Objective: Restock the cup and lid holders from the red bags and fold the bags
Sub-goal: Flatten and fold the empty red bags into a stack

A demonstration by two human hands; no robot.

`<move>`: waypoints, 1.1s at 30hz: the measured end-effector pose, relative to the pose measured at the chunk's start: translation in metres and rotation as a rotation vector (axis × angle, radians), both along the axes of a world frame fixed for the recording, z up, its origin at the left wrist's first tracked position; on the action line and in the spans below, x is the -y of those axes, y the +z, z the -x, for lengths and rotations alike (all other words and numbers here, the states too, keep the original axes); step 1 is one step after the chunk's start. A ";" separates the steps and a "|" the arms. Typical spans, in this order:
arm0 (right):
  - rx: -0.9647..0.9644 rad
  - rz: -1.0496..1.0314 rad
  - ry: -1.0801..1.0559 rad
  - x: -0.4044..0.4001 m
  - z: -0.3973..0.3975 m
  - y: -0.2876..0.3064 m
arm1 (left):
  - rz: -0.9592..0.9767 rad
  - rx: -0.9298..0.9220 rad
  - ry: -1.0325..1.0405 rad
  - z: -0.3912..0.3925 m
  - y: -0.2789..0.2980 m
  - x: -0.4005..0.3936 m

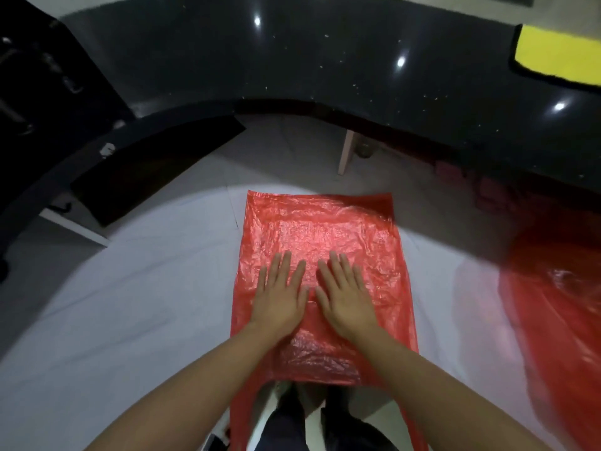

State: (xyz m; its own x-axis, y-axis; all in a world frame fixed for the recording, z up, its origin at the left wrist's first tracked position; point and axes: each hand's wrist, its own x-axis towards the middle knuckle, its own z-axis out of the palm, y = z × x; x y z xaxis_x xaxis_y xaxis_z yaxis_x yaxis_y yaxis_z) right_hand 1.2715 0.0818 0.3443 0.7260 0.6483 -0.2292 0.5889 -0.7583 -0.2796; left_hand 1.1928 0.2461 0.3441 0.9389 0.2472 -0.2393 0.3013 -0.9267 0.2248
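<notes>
A red plastic bag (320, 229) lies spread flat on the pale floor (146, 288), its handles trailing toward my legs at the bottom. My left hand (279, 296) and my right hand (344, 294) rest side by side on its middle, palms down, fingers spread and pointing away from me. Neither hand grips anything. A second red bag (559, 307) lies bunched and blurred on the floor at the right. No cup or lid holder is in view.
A dark speckled counter (325, 60) curves across the top, with a yellow cloth (559, 56) on its far right. A black open cabinet door (156, 164) hangs below the counter at the left. A pale wooden leg (345, 154) stands under the counter.
</notes>
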 end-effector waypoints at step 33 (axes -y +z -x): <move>-0.015 0.105 0.073 -0.061 -0.006 -0.007 | -0.072 -0.067 0.189 0.085 -0.013 -0.127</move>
